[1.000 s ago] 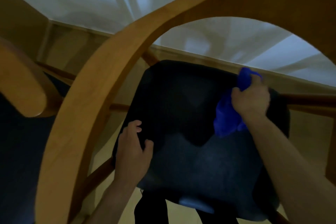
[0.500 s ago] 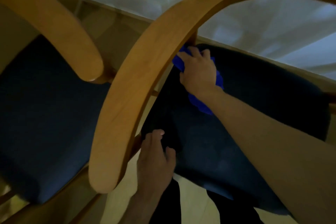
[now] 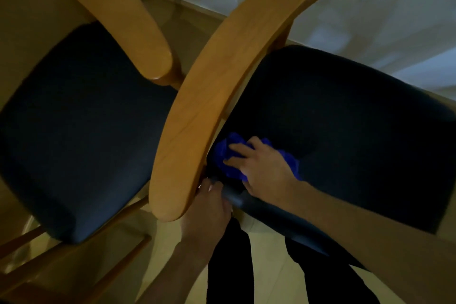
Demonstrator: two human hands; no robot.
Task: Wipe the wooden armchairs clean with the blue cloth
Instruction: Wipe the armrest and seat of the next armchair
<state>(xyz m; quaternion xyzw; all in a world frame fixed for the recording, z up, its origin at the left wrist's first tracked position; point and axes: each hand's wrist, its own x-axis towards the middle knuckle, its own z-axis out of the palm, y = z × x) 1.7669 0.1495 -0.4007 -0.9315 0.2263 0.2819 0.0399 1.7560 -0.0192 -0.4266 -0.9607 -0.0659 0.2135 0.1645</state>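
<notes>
Both hands work at the near left corner of the right-hand armchair (image 3: pixel 246 32). The right hand (image 3: pixel 261 168) lies on top of the bunched blue cloth (image 3: pixel 228 158) with fingers spread and fairly straight, pressing it onto the dark seat cushion (image 3: pixel 345 118) just beside the inner edge of the curved wooden armrest (image 3: pixel 197 111). The left hand (image 3: pixel 208 207) sits at the cushion's front corner, under the tip of that armrest; its fingers reach in behind the wood, and whether they curl round the frame or only touch it I cannot tell.

To do this stroke well, I judge the cloth should be kept flat under the palm and drawn along the seam where cushion meets wood, then turned up onto the armrest's inner face, with the left hand steadying the chair. Bunched as it is, only part of the cloth does any wiping.

Counted: two armchairs, the other armchair (image 3: pixel 118 7) just to the left; two dark cushions; two armrests plainly shown; one cloth; two hands.
</notes>
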